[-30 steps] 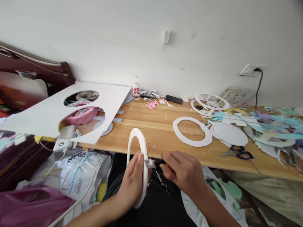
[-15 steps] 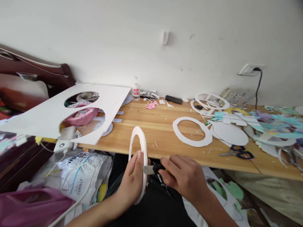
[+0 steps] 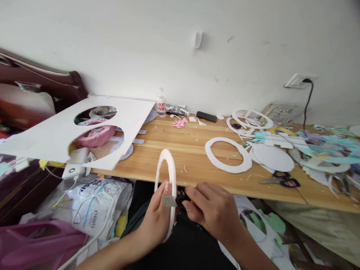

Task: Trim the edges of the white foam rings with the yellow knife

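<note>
See a slim white ring (image 3: 172, 168), upright and nearly edge-on, low in mid-view. Note a knife (image 3: 169, 201) with bare silvery blade across the near rim and black handle toward the right.

Set against a white wall (image 3: 168, 48), scuffed in places, bearing a small holder (image 3: 198, 39) and, at right, a socket (image 3: 298, 80) with a dark cord (image 3: 308, 105) plugged in. Furnished with a wood-grain bench (image 3: 180, 150) along the wall and, at far left, dark reddish furniture (image 3: 74, 82). Lit softly.
</note>
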Demonstrator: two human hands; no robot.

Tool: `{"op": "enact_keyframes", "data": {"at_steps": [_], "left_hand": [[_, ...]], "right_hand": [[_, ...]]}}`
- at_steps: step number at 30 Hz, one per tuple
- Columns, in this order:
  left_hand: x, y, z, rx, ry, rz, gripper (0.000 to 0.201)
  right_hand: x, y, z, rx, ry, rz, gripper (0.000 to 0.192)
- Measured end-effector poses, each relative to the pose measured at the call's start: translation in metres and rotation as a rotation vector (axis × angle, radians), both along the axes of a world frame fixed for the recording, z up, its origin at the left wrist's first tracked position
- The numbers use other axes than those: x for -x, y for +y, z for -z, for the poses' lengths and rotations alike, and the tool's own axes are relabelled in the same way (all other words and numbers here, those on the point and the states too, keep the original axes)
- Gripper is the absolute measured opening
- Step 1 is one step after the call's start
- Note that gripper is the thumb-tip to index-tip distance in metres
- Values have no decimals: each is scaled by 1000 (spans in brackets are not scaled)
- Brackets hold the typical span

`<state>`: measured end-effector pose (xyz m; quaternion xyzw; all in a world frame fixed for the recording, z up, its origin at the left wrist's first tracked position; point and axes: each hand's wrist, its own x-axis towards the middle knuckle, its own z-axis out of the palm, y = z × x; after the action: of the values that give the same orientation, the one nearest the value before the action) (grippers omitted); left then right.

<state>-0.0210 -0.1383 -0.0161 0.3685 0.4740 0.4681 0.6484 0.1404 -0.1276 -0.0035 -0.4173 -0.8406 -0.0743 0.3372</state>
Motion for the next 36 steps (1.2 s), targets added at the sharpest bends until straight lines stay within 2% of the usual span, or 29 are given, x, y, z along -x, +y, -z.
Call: {"op": "enact_keyframes", "data": {"at_steps": [2,8,14,18,24,26,29,36], "left_hand": [[1,-1,1,-5,-32,-9,55],[2,-3,4,0,-115,79,54],[5,-9,15,-70,-187,96,44],[12,-9,21,-137,-175,168,37],[17,5,13,-197,-294,182,29],[15,7,9,-202,-265,143,32],[10,8,3,-220,-184,71,46],[5,8,-1,-208,-155,23,49]], "right_hand": [[-2,1,-2,-6,-22,-7,35],[-4,2,-2,6,-20,7,33],[-8,3,-6,18,-39,-16,32],[-16,5,-6,17,-23,-7,30],[-14,0,-6,34,-45,-46,31],[-12,-1,-5,31,-41,-53,31],[-8,-1,-4,13,-36,-56,32],[3,0,-9,-11,-50,-54,37]]}}
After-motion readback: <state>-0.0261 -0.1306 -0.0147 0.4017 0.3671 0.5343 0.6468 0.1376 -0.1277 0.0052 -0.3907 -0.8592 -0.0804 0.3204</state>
